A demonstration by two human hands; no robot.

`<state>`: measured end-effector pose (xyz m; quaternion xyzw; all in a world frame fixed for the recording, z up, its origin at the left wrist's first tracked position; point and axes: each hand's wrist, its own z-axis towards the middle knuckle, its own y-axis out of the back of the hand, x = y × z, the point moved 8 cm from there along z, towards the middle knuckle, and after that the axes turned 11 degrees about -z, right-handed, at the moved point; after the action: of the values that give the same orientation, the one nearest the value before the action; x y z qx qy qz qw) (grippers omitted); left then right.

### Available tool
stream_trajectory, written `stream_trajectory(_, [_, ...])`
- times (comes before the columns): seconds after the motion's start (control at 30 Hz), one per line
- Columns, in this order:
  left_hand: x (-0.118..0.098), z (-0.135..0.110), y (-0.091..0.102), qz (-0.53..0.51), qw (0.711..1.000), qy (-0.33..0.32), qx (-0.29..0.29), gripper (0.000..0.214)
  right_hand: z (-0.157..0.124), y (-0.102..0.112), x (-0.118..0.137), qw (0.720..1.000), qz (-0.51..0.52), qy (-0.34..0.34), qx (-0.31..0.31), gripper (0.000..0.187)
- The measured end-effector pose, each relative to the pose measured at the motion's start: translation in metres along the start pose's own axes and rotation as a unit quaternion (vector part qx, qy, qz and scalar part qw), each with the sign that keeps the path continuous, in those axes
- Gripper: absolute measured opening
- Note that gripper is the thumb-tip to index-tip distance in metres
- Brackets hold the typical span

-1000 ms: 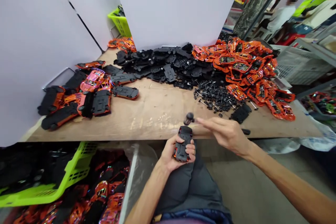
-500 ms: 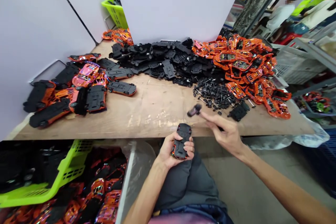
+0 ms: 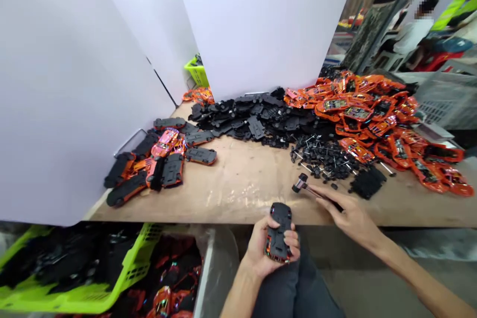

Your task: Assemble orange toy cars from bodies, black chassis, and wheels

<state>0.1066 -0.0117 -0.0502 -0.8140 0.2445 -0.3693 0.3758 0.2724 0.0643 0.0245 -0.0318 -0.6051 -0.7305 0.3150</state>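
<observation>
At table edge, left hand (image 3: 270,253) curls fingers (image 3: 292,241) around toy car (image 3: 278,232), black underside up, held above lap. Right hand (image 3: 350,218) closed on handle of small mallet (image 3: 301,182), mallet head now more upright than earlier, apart from car. Farther on table (image 3: 238,194): black wheel-and-axle heap (image 3: 324,159), black chassis pile (image 3: 253,119), orange car bodies (image 3: 372,109).
</observation>
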Motion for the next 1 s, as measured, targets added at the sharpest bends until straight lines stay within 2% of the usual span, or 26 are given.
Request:
stream_trajectory(0.1, [-0.007, -0.005, 0.015, 0.136, 0.987, -0.087, -0.024, 0.025, 0.017, 0.001, -0.005, 0.997, -0.028, -0.001, -0.067, 0.032])
stream_trajectory(0.17, [-0.016, -0.012, 0.022, 0.262, 0.953, -0.14, -0.054, 0.035, 0.019, 0.003, -0.002, 0.991, -0.029, -0.024, -0.127, 0.031])
stream_trajectory(0.2, [-0.023, -0.015, 0.02, 0.303, 0.935, -0.177, -0.059, 0.04, 0.017, 0.001, 0.0, 0.988, 0.008, -0.049, -0.146, 0.03])
stream_trajectory(0.27, [-0.042, -0.024, 0.002, 0.318, 0.904, -0.286, -0.036, 0.05, 0.011, -0.014, 0.01, 0.975, 0.162, -0.09, -0.123, 0.033])
stream_trajectory(0.33, [-0.064, -0.036, -0.028, 0.29, 0.87, -0.399, 0.009, 0.057, 0.005, -0.04, 0.03, 0.938, 0.325, -0.111, -0.049, 0.041])
stream_trajectory(0.37, [-0.074, -0.04, -0.043, 0.294, 0.851, -0.435, 0.026, 0.058, 0.004, -0.05, 0.039, 0.918, 0.377, -0.12, -0.023, 0.044])
stream_trajectory(0.43, [-0.09, -0.044, -0.071, 0.372, 0.805, -0.461, 0.038, 0.053, 0.006, -0.059, 0.043, 0.903, 0.401, -0.148, -0.031, 0.042])
stream_trajectory(0.5, [-0.101, -0.043, -0.091, 0.518, 0.729, -0.447, 0.025, 0.042, 0.011, -0.055, 0.036, 0.923, 0.347, -0.154, -0.065, 0.035])
stream_trajectory(0.6, [-0.109, -0.042, -0.1, 0.705, 0.568, -0.425, 0.003, 0.036, 0.017, -0.048, 0.028, 0.962, 0.246, -0.102, -0.06, 0.028])
stream_trajectory(0.63, [-0.109, -0.041, -0.099, 0.736, 0.53, -0.422, 0.002, 0.036, 0.017, -0.048, 0.028, 0.968, 0.23, -0.084, -0.05, 0.028])
stream_trajectory(0.67, [-0.109, -0.04, -0.097, 0.751, 0.508, -0.422, 0.003, 0.034, 0.016, -0.049, 0.028, 0.971, 0.222, -0.072, -0.043, 0.028])
stream_trajectory(0.7, [-0.109, -0.038, -0.094, 0.755, 0.501, -0.422, 0.005, 0.031, 0.015, -0.05, 0.028, 0.972, 0.22, -0.063, -0.042, 0.029])
stream_trajectory(0.77, [-0.108, -0.034, -0.088, 0.745, 0.513, -0.427, 0.0, 0.026, 0.013, -0.052, 0.031, 0.973, 0.217, -0.058, -0.061, 0.026])
stream_trajectory(0.87, [-0.109, -0.032, -0.084, 0.722, 0.533, -0.441, -0.014, 0.027, 0.009, -0.055, 0.035, 0.97, 0.189, -0.073, -0.131, 0.02])
stream_trajectory(1.0, [-0.111, -0.031, -0.08, 0.715, 0.543, -0.44, -0.022, 0.027, 0.002, -0.063, 0.044, 0.963, 0.131, -0.108, -0.21, 0.026])
